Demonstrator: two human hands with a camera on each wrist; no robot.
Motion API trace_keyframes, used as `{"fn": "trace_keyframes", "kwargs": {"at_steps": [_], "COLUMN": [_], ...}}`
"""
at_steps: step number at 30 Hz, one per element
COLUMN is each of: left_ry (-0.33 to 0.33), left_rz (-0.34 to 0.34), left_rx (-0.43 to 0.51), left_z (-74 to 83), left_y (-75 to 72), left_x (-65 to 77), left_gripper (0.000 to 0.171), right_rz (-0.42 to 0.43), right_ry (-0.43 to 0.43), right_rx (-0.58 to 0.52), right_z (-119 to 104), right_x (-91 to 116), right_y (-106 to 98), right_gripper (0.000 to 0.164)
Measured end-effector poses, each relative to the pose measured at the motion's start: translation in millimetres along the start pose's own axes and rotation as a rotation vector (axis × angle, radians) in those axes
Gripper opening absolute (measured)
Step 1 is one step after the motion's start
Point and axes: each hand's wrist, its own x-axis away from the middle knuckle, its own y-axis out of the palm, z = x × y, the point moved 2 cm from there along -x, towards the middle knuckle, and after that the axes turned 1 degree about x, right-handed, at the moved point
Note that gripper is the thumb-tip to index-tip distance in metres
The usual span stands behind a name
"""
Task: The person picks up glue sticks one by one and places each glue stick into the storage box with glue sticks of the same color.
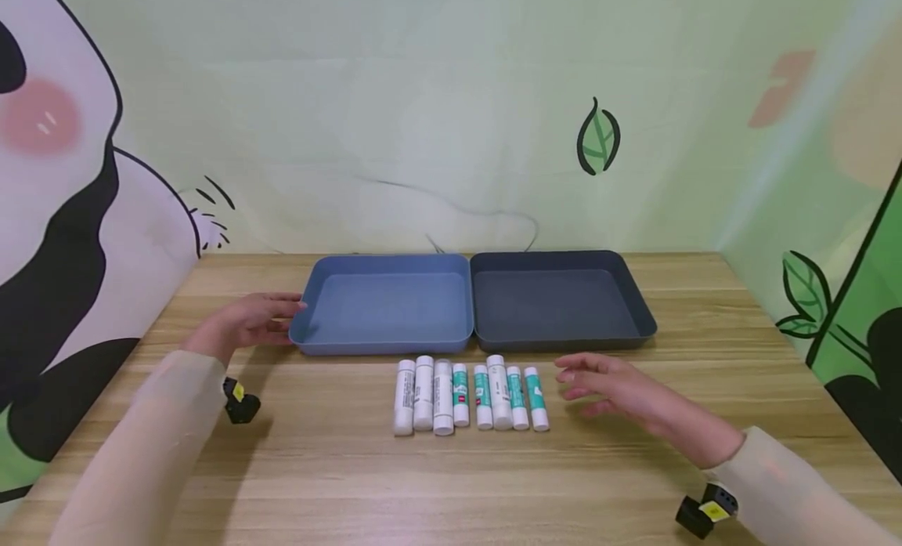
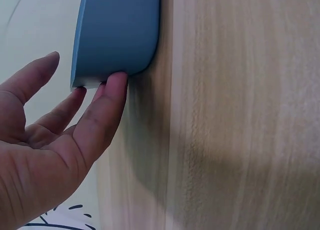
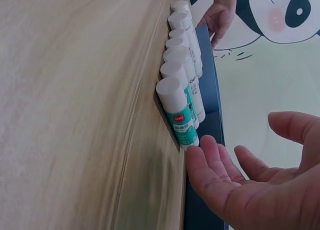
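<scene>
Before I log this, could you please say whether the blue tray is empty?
Empty; in the head view, the blue tray shows only bare interior.

The left tray [image 1: 384, 307] is blue, the right tray [image 1: 560, 303] dark slate. The glue sticks [image 1: 461, 395] are white, several banded teal. Brown grain streaks the worktop [image 1: 437, 491]; a black-outlined leaf [image 1: 599, 139] marks the pale-green far wall [image 1: 352, 131].

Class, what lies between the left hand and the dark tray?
The head view shows the blue tray between the left hand and the dark tray.
</scene>
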Motion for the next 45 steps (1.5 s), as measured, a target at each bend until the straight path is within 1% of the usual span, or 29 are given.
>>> {"fn": "trace_keyframes", "kwargs": {"at_steps": [3, 10, 15, 20, 23, 29, 33, 38, 41, 45], "left_ry": [-0.012, -0.01, -0.013, -0.005, -0.012, -0.026, -0.014, 0.001, 0.005, 0.002], "left_rz": [0.002, -0.006, 0.003, 0.008, 0.014, 0.018, 0.014, 0.01, 0.005, 0.0], "left_rx": [0.014, 0.025, 0.023, 0.042, 0.06, 0.072, 0.057, 0.062, 0.064, 0.054], "left_z": [0.3, -0.2, -1.2, -3.7, -4.9, -4.9, -2.5, -1.5, -2.6, -4.6], "left_y": [0.9, 2.7, 2.5, 1.5, 1.4, 1.9, 2.8, 3.0, 3.2, 3.0], "left_x": [-0.5, 0.9, 0.2, -1.1, -1.9, -1.9, -0.6, -0.1, -0.6, -1.7], "left_gripper": [0.073, 0.074, 0.074, 0.075, 0.074, 0.074, 0.073, 0.073, 0.073, 0.073], "right_rz": [-0.001, -0.015, -0.014, -0.01, -0.006, -0.003, 0.015, 0.063, 0.095, 0.125], "right_ry": [0.004, 0.013, 0.028, 0.056, 0.074, 0.078, 0.065, 0.056, 0.067, 0.097], "right_rx": [-0.013, -0.039, -0.063, -0.069, -0.074, -0.091, -0.092, -0.074, -0.054, -0.055], "right_z": [0, 1, 0, -3, -5, -6, -2, 2, 3, 4], "right_x": [0, -1, -2, -3, -4, -6, -10, -15, -18, -23], "right_y": [-1, -3, -3, -2, -1, 4, 7, 12, 15, 20], "right_gripper": [0.059, 0.059, 0.059, 0.059, 0.058, 0.061, 0.06, 0.06, 0.06, 0.061]}}
